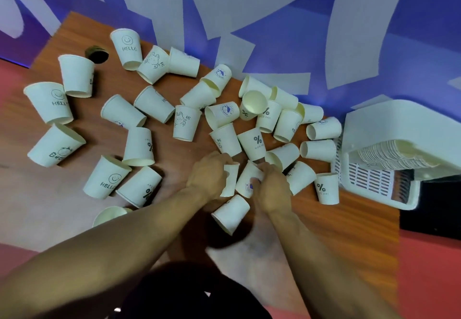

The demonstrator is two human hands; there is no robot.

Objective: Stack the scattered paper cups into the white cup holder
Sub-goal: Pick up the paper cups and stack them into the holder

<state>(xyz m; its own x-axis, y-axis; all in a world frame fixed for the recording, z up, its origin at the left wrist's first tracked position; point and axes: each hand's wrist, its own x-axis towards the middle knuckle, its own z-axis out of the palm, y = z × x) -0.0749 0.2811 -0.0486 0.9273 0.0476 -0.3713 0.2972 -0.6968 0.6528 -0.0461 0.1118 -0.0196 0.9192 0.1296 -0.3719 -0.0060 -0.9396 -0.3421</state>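
Both hands met near the middle of the surface [112,77], toward its near edge. The left hand [208,174] had its fingers curled round a plain cup [230,179]. The right hand [272,189] gripped a blue-printed cup [249,180] just beside it. Blur hid whether the two cups touched. Another cup [230,215] lay on its side just near of the hands, between the two forearms.

Scattered paper cups [138,146] covered most of the brown wooden surface from the far left to the right, some standing mouth down and many tipped over or leaning on each other. A "HELLO" cup [127,48] stood at the far side, touching a rabbit "Hi" cup [153,64]. A "% NICE DAY" cup [253,144] stood just beyond the hands. A second percent-sign cup [325,189] sat to the right, near the holder.

The white cup holder [374,129] rested at the right end of the surface, against the wall [274,19]. A nested stack of cups [389,155] lay on its side inside it, above a slotted white base [369,179].

A round dark hole [96,54] was cut in the far left of the surface. The wall behind was blue with pale grey-white shapes. Red floor [429,269] showed to the right, and dark clothing [189,293] filled the near bottom.
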